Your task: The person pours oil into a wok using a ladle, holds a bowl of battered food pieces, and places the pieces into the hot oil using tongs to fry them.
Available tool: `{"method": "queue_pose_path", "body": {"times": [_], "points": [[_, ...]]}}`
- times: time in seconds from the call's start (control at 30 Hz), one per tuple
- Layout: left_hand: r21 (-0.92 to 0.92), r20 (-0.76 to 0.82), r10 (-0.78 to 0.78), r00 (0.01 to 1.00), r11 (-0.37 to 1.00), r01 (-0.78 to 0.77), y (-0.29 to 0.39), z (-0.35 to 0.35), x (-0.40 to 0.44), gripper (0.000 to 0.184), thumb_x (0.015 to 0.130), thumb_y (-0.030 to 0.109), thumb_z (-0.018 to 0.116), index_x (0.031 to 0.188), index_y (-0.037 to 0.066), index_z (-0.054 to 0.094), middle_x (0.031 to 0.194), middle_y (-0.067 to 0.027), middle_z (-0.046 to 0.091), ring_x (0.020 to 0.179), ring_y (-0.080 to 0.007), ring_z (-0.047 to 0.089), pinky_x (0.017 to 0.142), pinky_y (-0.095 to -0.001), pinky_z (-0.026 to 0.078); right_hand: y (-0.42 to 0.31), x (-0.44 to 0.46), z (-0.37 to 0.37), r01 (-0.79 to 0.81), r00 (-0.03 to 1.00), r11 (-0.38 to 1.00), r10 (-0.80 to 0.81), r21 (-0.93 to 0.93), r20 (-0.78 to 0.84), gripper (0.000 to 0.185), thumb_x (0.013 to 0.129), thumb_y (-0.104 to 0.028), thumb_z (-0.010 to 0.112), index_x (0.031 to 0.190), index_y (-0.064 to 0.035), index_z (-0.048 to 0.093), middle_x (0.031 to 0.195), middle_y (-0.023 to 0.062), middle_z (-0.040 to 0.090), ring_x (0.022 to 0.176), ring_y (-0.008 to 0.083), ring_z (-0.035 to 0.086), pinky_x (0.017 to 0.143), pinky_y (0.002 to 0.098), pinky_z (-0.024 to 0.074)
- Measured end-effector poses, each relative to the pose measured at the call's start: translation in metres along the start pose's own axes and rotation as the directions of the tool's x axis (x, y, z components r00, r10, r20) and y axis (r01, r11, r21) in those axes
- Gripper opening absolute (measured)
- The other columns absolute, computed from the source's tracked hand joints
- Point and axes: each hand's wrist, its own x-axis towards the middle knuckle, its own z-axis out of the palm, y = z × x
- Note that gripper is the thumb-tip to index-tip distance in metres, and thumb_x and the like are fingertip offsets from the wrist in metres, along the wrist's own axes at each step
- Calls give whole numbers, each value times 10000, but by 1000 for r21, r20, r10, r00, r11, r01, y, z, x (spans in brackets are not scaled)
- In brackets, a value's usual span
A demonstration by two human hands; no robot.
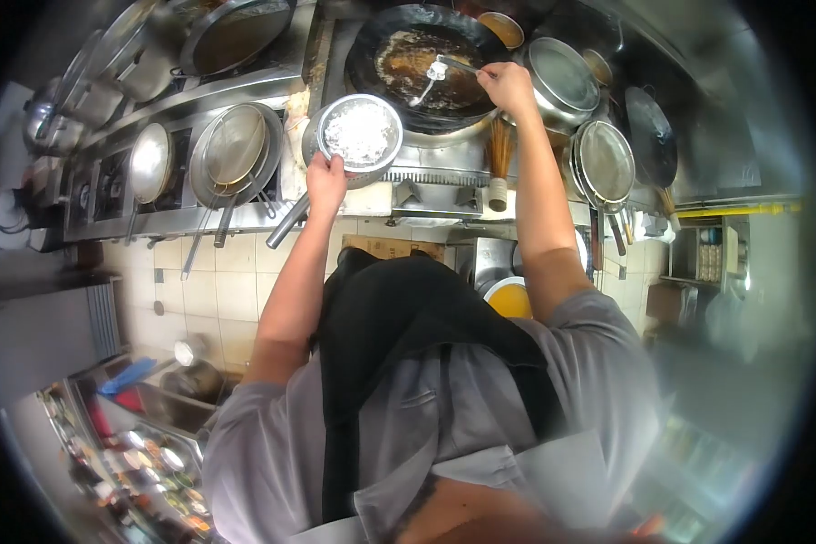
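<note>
My left hand (326,183) is closed on the rim of a round metal bowl (321,145) filled with white powdery or flaky stuff (357,131). This bowl sits at the near left of a large black wok (361,74), above a pan with a dark handle (287,221). Over the wok my right hand (508,88) grips a slim dark utensil (461,65), whose exact kind I cannot make out. At its tip is a white-coated piece (437,69), with a thin pale strand hanging below. Brown, foamy liquid (403,56) fills the wok.
A bamboo brush (499,168) stands at the stove's front edge. Right of the wok are a metal pot (564,74) and a strainer (607,161). Strainers and pans (236,145) rest on the left burners. Below, near my right arm, is a container of yellow liquid (508,297).
</note>
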Motion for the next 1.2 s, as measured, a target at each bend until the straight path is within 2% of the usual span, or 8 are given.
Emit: {"method": "queue_pose_path", "body": {"times": [0.37, 0.53, 0.6, 0.67, 0.77, 0.87, 1.0, 1.2], "points": [[24, -6, 9, 1000, 1000, -9, 9, -4, 1, 284, 950, 178, 544, 884, -98, 549, 718, -206, 675, 640, -287, 734, 598, -374, 549, 26, 21, 26, -22, 1000, 994, 24, -106, 14, 256, 824, -321, 679, 973, -146, 791, 952, 187, 724, 952, 370, 695, 911, 438, 543], [-117, -20, 3, 1000, 993, -5, 3, -7, -5, 261, 961, 165, 543, 891, -87, 547, 719, -194, 671, 641, -278, 730, 587, -366, 546, 48, 26, 46, -191, 969, 935, 228, -299, 91, 334, 842, -323, 644, 1009, -61, 767, 1080, 243, 704, 1051, 394, 675, 945, 459, 534], [-16, -2, -8, 1000, 1000, 8, 3, -8, -7, 253, 968, 163, 541, 895, -79, 543, 703, -187, 662, 643, -270, 729, 580, -359, 545, 80, 31, 68, -231, 973, 917, 222, -326, -67, 364, 877, -365, 611, 937, -33, 749, 981, 240, 714, 984, 428, 677, 916, 497, 528], [-10, -14, -22, 1000, 1000, 22, 6, -10, -10, 259, 967, 171, 549, 892, -77, 543, 702, -195, 666, 642, -275, 729, 593, -370, 547, 22, 4, 24, -244, 970, 935, 234, -256, -69, 338, 883, -327, 614, 1041, -64, 753, 1035, 255, 708, 1002, 419, 681, 888, 486, 544], [52, -2, -33, 999, 998, 33, 24, -11, -15, 275, 961, 190, 562, 892, -76, 551, 718, -212, 680, 645, -295, 728, 631, -401, 551, -49, -43, -11, -104, 995, 994, 103, -35, -6, 321, 884, -339, 651, 1020, -68, 757, 943, 247, 713, 928, 417, 690, 843, 480, 548], [75, 32, -40, 999, 997, 37, 28, -8, -12, 284, 960, 202, 562, 890, -73, 555, 715, -211, 679, 645, -294, 729, 633, -404, 550, -97, -84, -11, 244, 957, 970, -243, 12, 158, 283, 881, -303, 683, 1017, -64, 750, 902, 204, 717, 867, 386, 699, 818, 464, 553], [57, 58, 4, 998, 998, -7, 28, -1, -8, 292, 951, 215, 567, 879, -67, 564, 685, -204, 671, 652, -314, 724, 640, -417, 549, -133, -108, 11, 361, 865, 931, -359, 62, 351, 213, 866, -247, 660, 983, -97, 755, 907, 178, 718, 864, 371, 694, 804, 461, 551], [115, 82, 18, 996, 993, -27, 25, 1, -2, 278, 948, 194, 561, 902, -80, 560, 695, -192, 667, 643, -297, 726, 624, -408, 548, -122, -111, 3, 355, 919, 919, -377, 175, 115, 193, 844, -211, 669, 959, -77, 749, 892, 176, 710, 858, 374, 684, 790, 459, 546]]}}
